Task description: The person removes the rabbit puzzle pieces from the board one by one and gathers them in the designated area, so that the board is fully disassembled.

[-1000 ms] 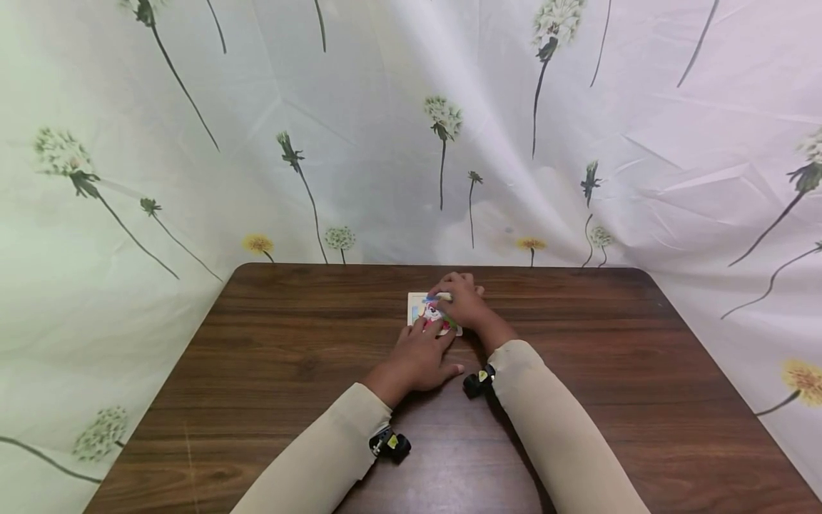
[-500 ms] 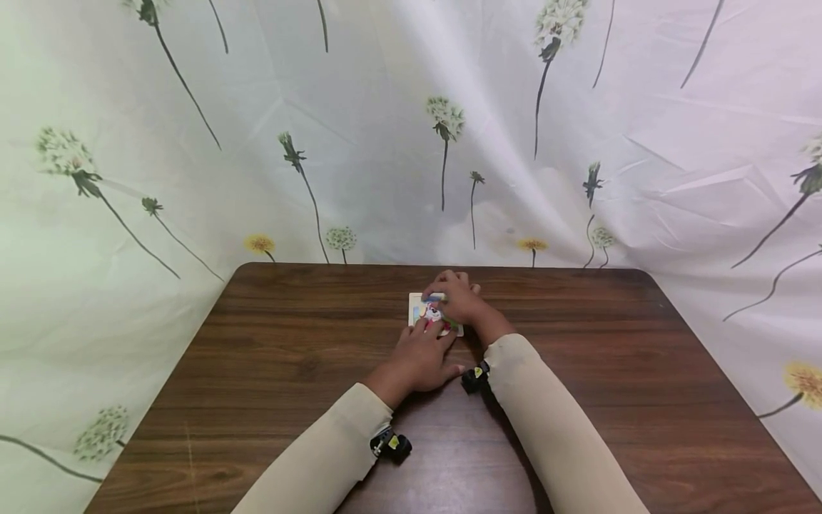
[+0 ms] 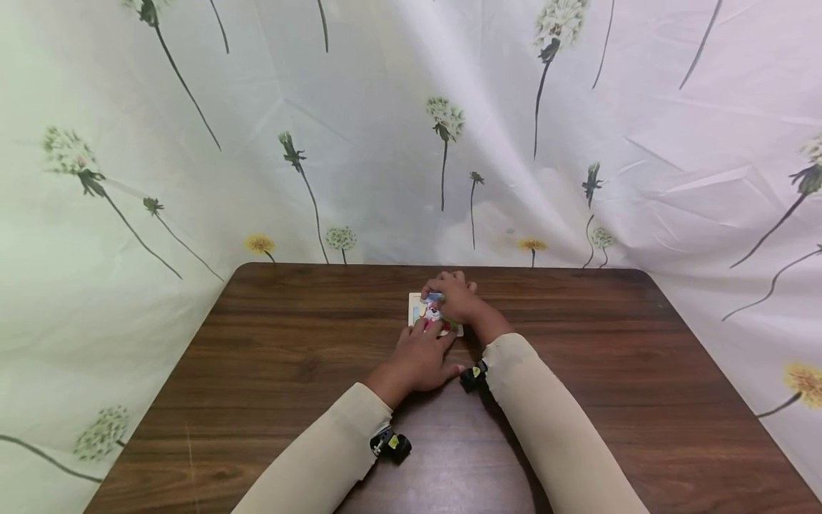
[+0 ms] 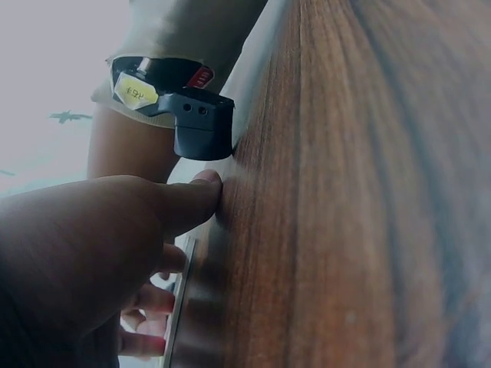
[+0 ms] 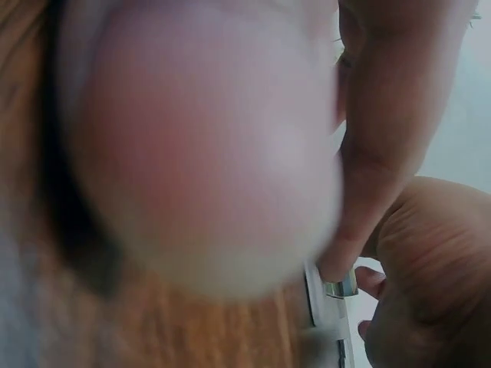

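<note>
A small square picture board with a cartoon character in pink and white lies near the far side of the table. My left hand rests on its near edge, fingers spread over the picture and thumb out on the wood. At the board's upper part, my right hand pinches a flat, mostly blue piece with curled fingers. In the right wrist view, the left thumb fills the front as a blur, and a left finger presses at the board. The right hand covers the board's upper right corner.
The brown wooden table reaches to a hanging cloth printed with dandelions. Black wrist cameras sit on both sleeves; the right one is close to the left thumb.
My right hand has moved slightly left over the board, and the piece under its fingers has shifted left and lies flatter. My left hand has stayed in place.
</note>
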Tool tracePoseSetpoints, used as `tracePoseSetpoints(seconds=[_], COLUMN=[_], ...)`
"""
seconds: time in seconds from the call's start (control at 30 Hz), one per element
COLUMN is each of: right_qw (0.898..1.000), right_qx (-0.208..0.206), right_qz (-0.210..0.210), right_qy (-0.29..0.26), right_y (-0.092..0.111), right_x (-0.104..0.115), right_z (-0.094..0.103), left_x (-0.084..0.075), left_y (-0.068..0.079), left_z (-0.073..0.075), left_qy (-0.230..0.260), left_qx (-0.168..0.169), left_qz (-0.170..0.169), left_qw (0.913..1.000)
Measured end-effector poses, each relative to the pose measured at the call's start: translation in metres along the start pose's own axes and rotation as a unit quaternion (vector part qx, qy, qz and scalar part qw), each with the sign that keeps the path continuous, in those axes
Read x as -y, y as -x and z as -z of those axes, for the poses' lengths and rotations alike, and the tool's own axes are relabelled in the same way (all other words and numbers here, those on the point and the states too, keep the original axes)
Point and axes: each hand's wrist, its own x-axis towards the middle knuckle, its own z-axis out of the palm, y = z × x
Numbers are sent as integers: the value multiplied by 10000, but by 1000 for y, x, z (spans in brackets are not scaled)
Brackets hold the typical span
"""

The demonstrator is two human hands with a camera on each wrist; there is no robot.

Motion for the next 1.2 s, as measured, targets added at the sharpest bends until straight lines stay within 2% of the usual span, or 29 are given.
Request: tracePoseSetpoints(seconds=[0.23,0.43,0.93,1.2], right_qw=[9993,9982,9978,9990], right_qx=[-254,-223,-207,-3], right_qz=[274,556,511,411], right_qy=[-24,-99,-359,-168], right_y=[3,2,9,11], right_x=[-3,-3,1,3], right_z=[0,1,8,9], left_x=[0,0,0,0], left_y=[1,1,2,2], left_z=[1,2,2,2], left_qy=[55,73,99,148], left_qx=[6,28,-109,-35], left_qz=[-17,11,-20,10], left_qw=[10000,10000,9999,9999])
